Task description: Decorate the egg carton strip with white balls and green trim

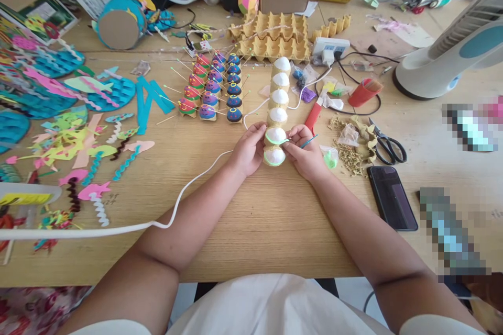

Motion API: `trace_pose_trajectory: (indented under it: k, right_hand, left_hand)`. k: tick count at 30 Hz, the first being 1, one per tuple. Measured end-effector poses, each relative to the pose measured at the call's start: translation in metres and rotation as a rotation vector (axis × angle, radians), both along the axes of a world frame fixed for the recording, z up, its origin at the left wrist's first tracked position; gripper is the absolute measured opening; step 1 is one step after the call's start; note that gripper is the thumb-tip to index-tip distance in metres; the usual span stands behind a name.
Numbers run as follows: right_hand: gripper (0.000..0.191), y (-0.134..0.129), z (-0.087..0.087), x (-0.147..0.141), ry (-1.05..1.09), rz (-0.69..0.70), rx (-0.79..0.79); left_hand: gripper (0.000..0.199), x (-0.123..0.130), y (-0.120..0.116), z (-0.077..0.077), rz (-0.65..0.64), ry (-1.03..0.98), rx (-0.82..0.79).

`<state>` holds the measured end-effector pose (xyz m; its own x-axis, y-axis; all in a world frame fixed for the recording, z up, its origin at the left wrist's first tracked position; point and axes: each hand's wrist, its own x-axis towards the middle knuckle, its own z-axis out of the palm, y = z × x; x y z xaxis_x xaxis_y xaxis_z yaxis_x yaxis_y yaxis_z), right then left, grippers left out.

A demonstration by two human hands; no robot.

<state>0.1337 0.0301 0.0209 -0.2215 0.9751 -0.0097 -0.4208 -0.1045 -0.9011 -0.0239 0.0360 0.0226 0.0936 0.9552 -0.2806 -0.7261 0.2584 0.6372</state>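
Observation:
An egg-carton strip with several white-topped bumps stretches away from me at the middle of the table. Light green edging rings the two bumps nearest me. My left hand pinches the strip's left side near its front end. At the right side, my right hand has its fingers closed at the second bump, on the end of the green strip, with a thin blue tool sticking out of them. Three rows of painted carton caterpillars stand to the left, beyond my left hand.
A white cable crosses over my left forearm. Scissors, a phone and a red-handled knife lie right. A fan stands back right. Paper crafts cover the left. Egg trays lie behind.

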Motion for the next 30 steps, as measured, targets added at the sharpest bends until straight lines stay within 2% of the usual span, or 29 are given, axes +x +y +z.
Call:
trace_pose_trajectory:
  k: [10,19,24,30]
  right_hand:
    - [0.037,0.001,0.004,0.002,0.078,0.042,-0.009]
    - [0.036,-0.001,0.007,0.001,0.087,0.002,-0.095]
    - [0.041,-0.001,0.009,0.002,0.131,0.035,-0.156]
    - [0.05,0.0,0.009,0.003,0.175,0.096,-0.139]
  left_hand:
    - [0.009,-0.003,0.0,0.007,-0.013,-0.031,-0.056]
    - [0.009,-0.002,-0.002,0.011,-0.014,-0.002,-0.068]
    - [0.007,-0.003,-0.003,0.012,-0.024,-0.037,-0.084]
    - [0.003,-0.004,-0.003,0.011,-0.071,-0.048,-0.086]
